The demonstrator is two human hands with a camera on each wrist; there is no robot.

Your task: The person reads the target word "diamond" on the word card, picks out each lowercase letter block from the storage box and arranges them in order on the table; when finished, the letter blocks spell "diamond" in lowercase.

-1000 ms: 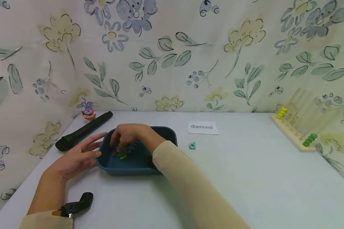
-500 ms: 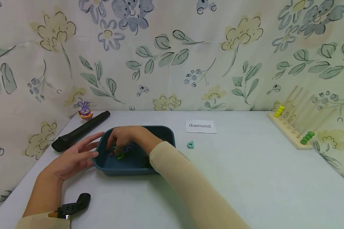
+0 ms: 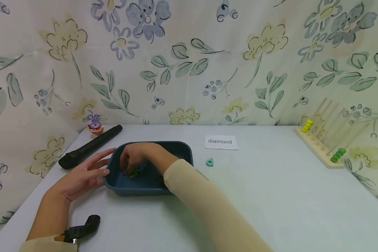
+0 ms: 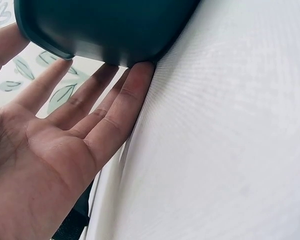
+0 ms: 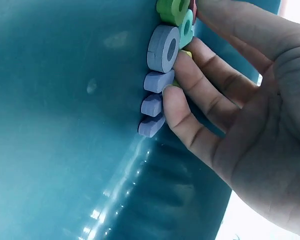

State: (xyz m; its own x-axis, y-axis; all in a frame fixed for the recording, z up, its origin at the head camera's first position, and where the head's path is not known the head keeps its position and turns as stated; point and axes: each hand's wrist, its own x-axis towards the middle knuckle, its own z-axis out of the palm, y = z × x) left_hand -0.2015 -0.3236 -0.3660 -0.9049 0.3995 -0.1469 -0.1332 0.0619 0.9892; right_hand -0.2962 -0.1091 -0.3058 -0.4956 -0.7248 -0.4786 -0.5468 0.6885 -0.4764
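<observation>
**One letter out, the rest in the bin, right hand among them**

Landmark: the blue bin (image 3: 135, 192). To its right, well apart, lies a lone teal letter (image 3: 209, 162), small and hard to read (an "a" or a "d"), just nearer than a card (image 3: 221, 142) printed "diamond". Count: one letter out on the table, several in the bin. Judgement: early going, with most of the picking left.

Right hand (image 3: 137, 154) reaches into the bin, at its left end. Fingers are bent, tips down amid the pieces. Right wrist view: a lavender piece (image 5: 157, 81) with three prongs sits against one fingertip; a blue-grey ring piece (image 5: 156, 49) lies just beside it, touching or nearly so the next finger. A green piece (image 5: 169, 11) and a smaller teal one lie close by the uppermost digit. Nothing looks lifted clear; whether anything is pinched, cannot tell.

Left hand (image 3: 82, 177) outside the bin, at its left wall: fingers spread and nearly straight, tips touching the wall, nothing held. Probably steadying it.
</observation>
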